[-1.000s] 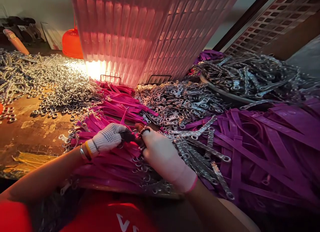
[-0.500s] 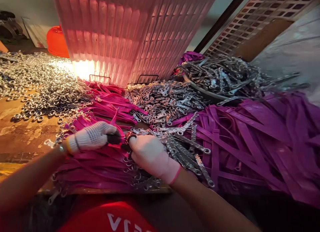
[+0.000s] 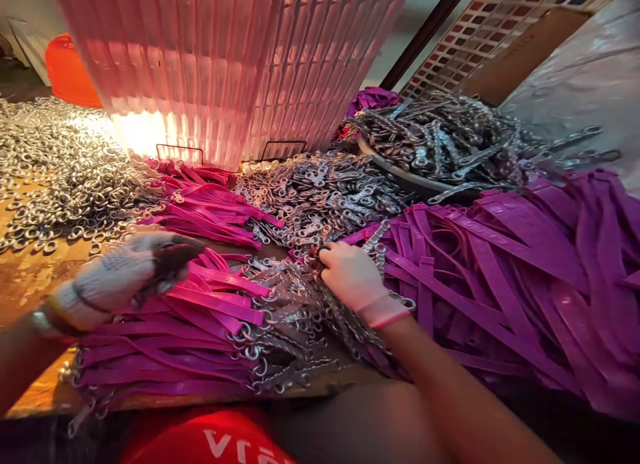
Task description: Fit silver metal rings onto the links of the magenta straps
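The left hand (image 3: 113, 277), in a white knitted cotton glove with a dotted palm, is blurred at 9 o'clock; its fingers curl narrowly around a dark, stubby tool (image 3: 173, 261) whose shape cannot be made out. It hovers over a flat sheaf of glossy magenta plastic straps with metal ring ends (image 3: 190, 331) lying on the worn, stained wooden bench (image 3: 30, 277). The right hand (image 3: 353, 277), in a smooth pale pink glove, rests at the centre with fingers bent down onto a tangle of flat silvery metal link strips (image 3: 320, 197); whether it grips one I cannot tell. At 3 o'clock sprawls a heap of loose purple plastic straps (image 3: 525, 264). At 10 o'clock lie small shiny metal rings (image 3: 65, 177), and at 12 o'clock stands a ribbed translucent pink plastic bin (image 3: 235, 64).
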Demonstrator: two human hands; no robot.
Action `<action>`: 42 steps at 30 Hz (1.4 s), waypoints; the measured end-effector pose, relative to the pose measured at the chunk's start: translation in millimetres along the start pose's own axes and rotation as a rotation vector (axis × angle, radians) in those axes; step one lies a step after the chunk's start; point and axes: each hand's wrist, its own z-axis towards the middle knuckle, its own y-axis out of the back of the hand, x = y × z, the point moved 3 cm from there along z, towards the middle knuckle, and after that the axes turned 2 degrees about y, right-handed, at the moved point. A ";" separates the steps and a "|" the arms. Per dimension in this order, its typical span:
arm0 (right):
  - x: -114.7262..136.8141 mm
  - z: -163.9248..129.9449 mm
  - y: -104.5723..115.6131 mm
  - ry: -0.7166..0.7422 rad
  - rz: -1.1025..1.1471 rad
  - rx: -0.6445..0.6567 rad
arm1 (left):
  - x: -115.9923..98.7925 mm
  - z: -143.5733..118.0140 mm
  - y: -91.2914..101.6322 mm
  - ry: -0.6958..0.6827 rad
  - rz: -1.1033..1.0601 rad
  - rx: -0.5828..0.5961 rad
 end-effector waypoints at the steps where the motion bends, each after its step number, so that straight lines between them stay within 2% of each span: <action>1: -4.9 9.2 -4.2 0.021 -0.023 0.033 | 1.5 3.5 -16.8 0.062 -0.086 0.091; 3: -8.4 23.3 -10.8 0.072 -0.032 0.065 | 5.0 13.7 -42.5 0.177 -0.262 0.266; 5: -8.2 31.0 -15.7 0.091 -0.044 0.100 | 9.3 24.2 -55.4 0.257 -0.451 0.370; 7: -7.8 33.7 -19.5 0.097 -0.054 0.132 | 13.8 30.5 -58.9 0.292 -0.570 0.410; 9: -9.3 33.6 -22.8 0.099 -0.065 0.155 | 17.7 31.2 -58.9 0.295 -0.589 0.423; 12: -14.6 31.0 -23.9 0.056 -0.054 0.106 | 20.5 26.9 -59.4 0.222 -0.545 0.421; 14: -14.5 27.4 -17.1 0.020 0.082 -0.033 | 21.5 24.5 -61.7 0.152 -0.545 0.404; 16: -5.9 21.1 -3.1 0.028 0.358 -0.205 | 23.0 23.6 -65.7 0.100 -0.567 0.376; 19: 25.5 8.2 25.2 0.103 0.755 -0.329 | 23.7 22.8 -72.9 0.046 -0.553 0.312; 23: 79.5 -8.3 58.5 0.192 0.953 -0.309 | 21.6 20.6 -79.3 -0.067 -0.527 0.163; 26: 106.7 -16.3 68.6 0.257 0.972 -0.261 | 24.9 19.7 -83.7 -0.084 -0.636 0.105; 29: 113.4 -19.9 70.1 0.178 0.843 -0.275 | 28.0 17.7 -84.6 -0.099 -0.663 0.096; 32: 109.5 -22.1 70.7 0.128 0.620 -0.241 | 25.0 11.9 -77.8 -0.185 -0.402 0.081; 34: 106.8 -24.7 71.4 0.180 0.475 -0.213 | 22.4 7.0 -72.8 -0.224 -0.199 0.090; 35: 106.3 -26.8 71.4 0.227 0.424 -0.215 | 21.9 5.0 -71.6 -0.220 -0.155 0.116; 37: 107.1 -32.4 69.9 0.314 0.378 -0.273 | 22.6 2.5 -73.1 -0.170 -0.201 0.198; 40: 107.5 -39.9 63.7 0.295 0.525 -0.422 | 21.9 5.4 -81.7 -0.091 -0.428 0.251; 42: 103.2 -40.3 56.2 0.202 0.784 -0.408 | 17.4 15.5 -88.2 -0.056 -0.500 0.248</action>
